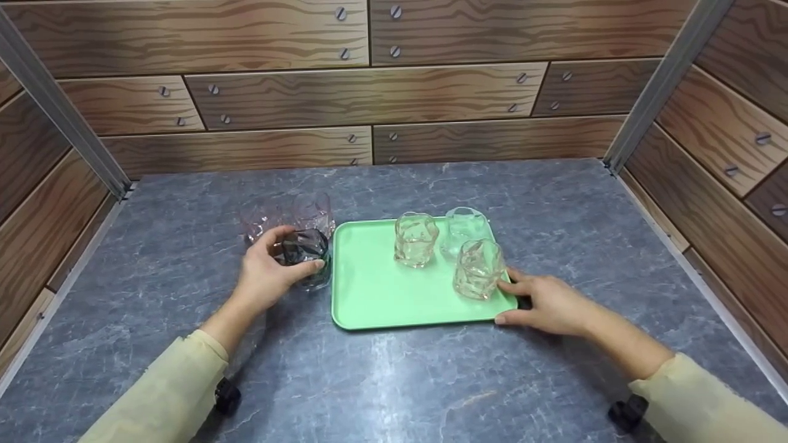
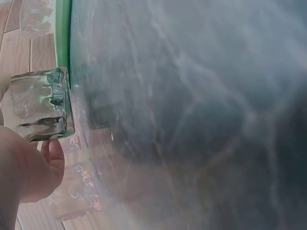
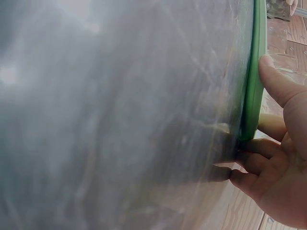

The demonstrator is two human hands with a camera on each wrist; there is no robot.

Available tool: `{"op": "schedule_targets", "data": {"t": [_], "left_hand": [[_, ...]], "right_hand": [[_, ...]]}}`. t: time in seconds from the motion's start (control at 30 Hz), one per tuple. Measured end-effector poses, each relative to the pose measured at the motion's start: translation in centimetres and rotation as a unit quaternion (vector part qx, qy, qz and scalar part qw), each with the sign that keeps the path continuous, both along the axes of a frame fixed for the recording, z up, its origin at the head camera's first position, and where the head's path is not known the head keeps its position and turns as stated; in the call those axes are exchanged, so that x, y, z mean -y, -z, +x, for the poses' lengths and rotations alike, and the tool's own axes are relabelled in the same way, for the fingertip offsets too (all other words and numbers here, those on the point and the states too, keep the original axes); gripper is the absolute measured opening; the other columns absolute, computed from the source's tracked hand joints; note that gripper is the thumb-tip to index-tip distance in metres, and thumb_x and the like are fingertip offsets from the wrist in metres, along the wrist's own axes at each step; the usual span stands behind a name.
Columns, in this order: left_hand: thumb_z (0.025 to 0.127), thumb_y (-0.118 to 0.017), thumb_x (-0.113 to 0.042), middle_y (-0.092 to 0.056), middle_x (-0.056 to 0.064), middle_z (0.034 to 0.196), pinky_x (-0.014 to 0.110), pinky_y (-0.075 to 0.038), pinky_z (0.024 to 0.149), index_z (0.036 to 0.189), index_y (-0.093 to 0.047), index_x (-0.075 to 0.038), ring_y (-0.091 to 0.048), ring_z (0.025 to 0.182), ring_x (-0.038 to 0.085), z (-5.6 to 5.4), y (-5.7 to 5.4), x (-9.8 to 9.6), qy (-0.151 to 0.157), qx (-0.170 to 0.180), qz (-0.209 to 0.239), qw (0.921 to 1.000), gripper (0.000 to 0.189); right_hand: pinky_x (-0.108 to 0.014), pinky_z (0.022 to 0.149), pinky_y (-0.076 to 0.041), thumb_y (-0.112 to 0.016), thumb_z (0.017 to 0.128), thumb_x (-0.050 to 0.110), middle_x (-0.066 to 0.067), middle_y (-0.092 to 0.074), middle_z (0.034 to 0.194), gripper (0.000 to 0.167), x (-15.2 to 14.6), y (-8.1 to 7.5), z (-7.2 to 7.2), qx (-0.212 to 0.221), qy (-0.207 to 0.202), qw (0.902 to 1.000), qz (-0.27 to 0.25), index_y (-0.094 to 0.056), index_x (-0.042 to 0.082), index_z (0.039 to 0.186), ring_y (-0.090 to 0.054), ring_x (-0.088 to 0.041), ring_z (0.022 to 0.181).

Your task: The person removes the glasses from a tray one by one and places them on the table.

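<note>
My left hand (image 1: 261, 274) grips a dark grey tumbler (image 1: 306, 249), thumb on its near side and fingers round the far side. This tumbler is upright at the left edge of a light green tray (image 1: 375, 289); in the left wrist view its base is at the tabletop or very close to it. My right hand (image 1: 548, 301) holds the tray's near right corner, thumb at the front rim and fingers along the right side. On the tray's right half stand a clear tumbler (image 1: 415, 243), a pale greenish tumbler (image 1: 463, 227) and another clear tumbler (image 1: 479, 274) by my right fingers.
Two pinkish clear tumblers, one farther left (image 1: 260, 220) and one nearer the tray (image 1: 313, 209), stand behind my left hand. A grey marbled tabletop (image 1: 369, 381) lies under everything. Wood-patterned panels (image 1: 369, 92) close off the back and both sides.
</note>
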State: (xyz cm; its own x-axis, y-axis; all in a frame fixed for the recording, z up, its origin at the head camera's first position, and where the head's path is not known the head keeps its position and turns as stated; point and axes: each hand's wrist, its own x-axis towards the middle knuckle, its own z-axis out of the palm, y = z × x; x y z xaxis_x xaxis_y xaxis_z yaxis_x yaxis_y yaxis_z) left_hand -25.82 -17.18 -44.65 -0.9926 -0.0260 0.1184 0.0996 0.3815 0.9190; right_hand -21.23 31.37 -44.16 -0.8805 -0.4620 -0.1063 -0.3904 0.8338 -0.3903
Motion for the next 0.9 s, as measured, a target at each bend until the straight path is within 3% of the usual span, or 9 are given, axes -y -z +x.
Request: {"op": "schedule_targets", "data": {"t": [0.3,0.63,0.9], "left_hand": [[0.077,-0.097,-0.019,-0.068,0.017,0.128,0.037,-0.056,0.096,0.145,-0.057,-0.005,-0.067,0.113,0.031,-0.09,0.38,0.17,-0.001,-0.002,0.003,1.0000,0.079],[0.078,-0.097,-0.018,-0.069,0.017,0.126,0.026,-0.057,0.087,0.145,-0.058,-0.004,-0.068,0.110,0.031,-0.02,0.48,0.08,-0.009,-0.004,0.003,0.9999,0.079],[0.079,-0.096,-0.020,-0.068,0.019,0.128,0.029,-0.055,0.091,0.146,-0.056,-0.002,-0.067,0.113,0.032,0.01,0.44,0.09,-0.009,0.003,-0.001,1.0000,0.080]], "right_hand": [[-0.068,0.114,-0.038,-0.074,0.091,0.064,-0.030,-0.038,0.161,0.088,0.06,-0.01,0.00,0.005,0.004,1.0000,-0.003,-0.056,0.002,0.150,-0.045,-0.056,0.140],[-0.067,0.114,-0.039,-0.074,0.092,0.064,-0.032,-0.041,0.159,0.086,0.02,-0.13,0.13,-0.009,-0.001,0.9999,-0.007,-0.059,0.000,0.147,-0.047,-0.055,0.139],[-0.067,0.114,-0.040,-0.073,0.091,0.065,-0.032,-0.041,0.159,0.087,0.11,-0.19,0.10,-0.008,-0.002,1.0000,-0.005,-0.059,0.001,0.147,-0.048,-0.055,0.139]]}}
